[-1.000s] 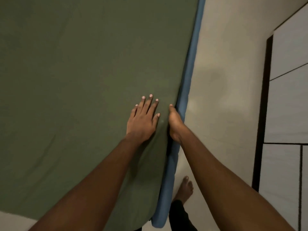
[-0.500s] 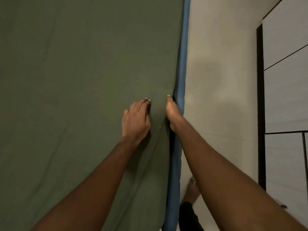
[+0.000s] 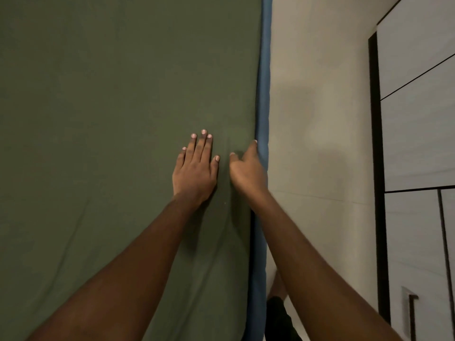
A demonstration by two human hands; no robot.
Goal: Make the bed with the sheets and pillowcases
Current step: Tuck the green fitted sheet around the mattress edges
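Across the whole left and middle of the view, a dark green bed sheet (image 3: 98, 143), spread over the mattress top and mostly smooth, with a few faint creases low down. Flat upon it, right of centre, the left hand (image 3: 194, 168): palm down, fingers straight and close together, thumb out to the side, pressing the cloth and holding nothing. Just beside that, near but not touching, the right hand (image 3: 248, 171), turned on its edge at the sheet's right border, thumb resting on the green cloth, forefinger stretched along the line where sheet meets mattress side. Remaining fingers hidden down past the edge, so impossible to tell whether gripping the sheet or merely pushing against it. Running top to bottom immediately right of the sheet, the blue mattress side (image 3: 263, 94), uncovered, touching the right hand's outer edge. Further right, pale floor (image 3: 320, 119), with a bare foot (image 3: 278, 286) partly hidden behind the right forearm, near the mattress. At the far right, a white wardrobe (image 3: 418, 143) with dark framing and a dark handle (image 3: 411, 316) low down.
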